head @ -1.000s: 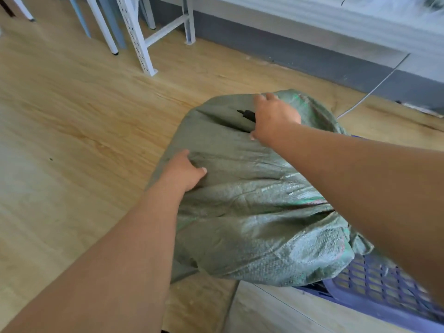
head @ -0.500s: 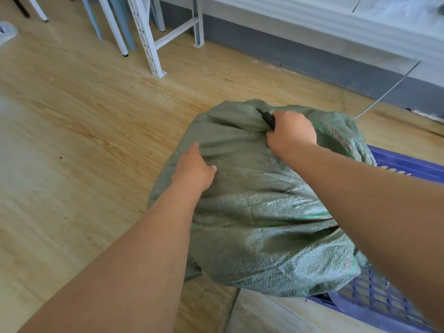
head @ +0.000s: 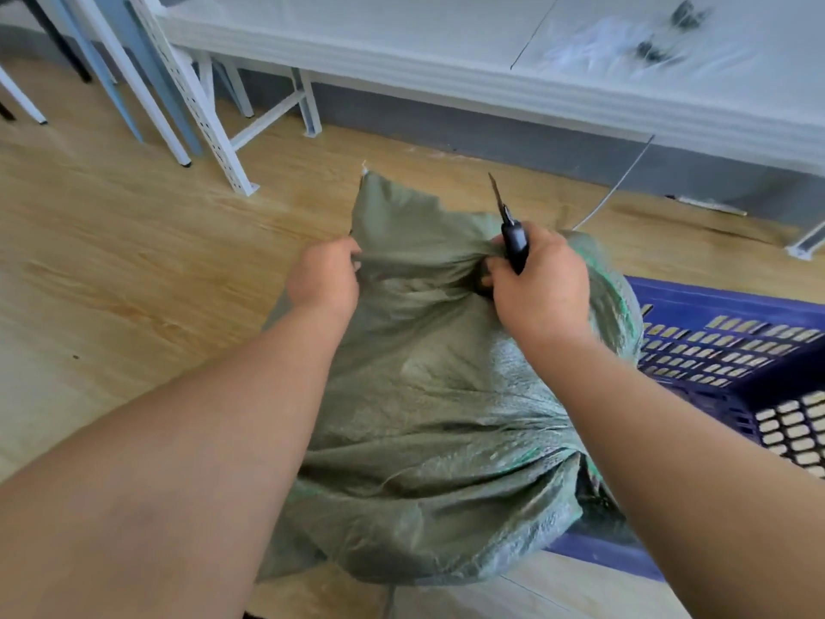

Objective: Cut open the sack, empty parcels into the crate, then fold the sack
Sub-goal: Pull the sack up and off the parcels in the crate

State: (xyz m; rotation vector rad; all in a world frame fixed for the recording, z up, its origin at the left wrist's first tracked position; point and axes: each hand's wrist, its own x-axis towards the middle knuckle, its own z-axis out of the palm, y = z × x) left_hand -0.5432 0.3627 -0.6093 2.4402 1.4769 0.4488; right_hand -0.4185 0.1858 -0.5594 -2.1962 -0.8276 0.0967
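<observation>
Against the crate (head: 732, 346) rim, both hands bunch the sack (head: 428, 422); knife (head: 513, 243) apparently upright.

We reach both bare forearms forward and down. Our left hand (head: 325, 279) is closed, fingers (head: 352, 252) pinching in a fist. Our right hand (head: 538, 283) is curled tight, knuckles up, wrist bent slightly inward.

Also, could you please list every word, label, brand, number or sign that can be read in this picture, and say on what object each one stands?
None: no readable text anywhere.
The green sack shows only its plain weave.
The knife in the right hand has a plain black handle.
The blue crate carries no label.
The things on the white table are too blurred to tell.
</observation>
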